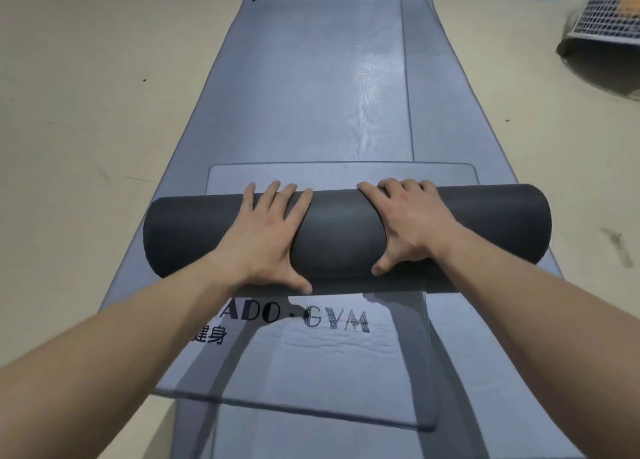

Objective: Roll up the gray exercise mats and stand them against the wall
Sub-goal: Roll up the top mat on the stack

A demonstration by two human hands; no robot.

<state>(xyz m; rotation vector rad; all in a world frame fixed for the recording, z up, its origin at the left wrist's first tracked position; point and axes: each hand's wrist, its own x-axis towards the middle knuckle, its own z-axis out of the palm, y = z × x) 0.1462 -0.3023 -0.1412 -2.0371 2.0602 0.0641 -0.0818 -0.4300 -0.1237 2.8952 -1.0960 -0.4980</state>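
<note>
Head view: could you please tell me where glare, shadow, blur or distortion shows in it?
Head view: glare streaks the flat mat ahead; the forearms cast hard shadows across the printed mat; wide-angle distortion bows the rolled mat and the mat edges; the wire basket at top right is blurred.

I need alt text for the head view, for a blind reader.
The left hand and right hand rest on a dark gray rolled mat lying across flat gray mats on a beige floor. A wire basket is at the far right.
</note>
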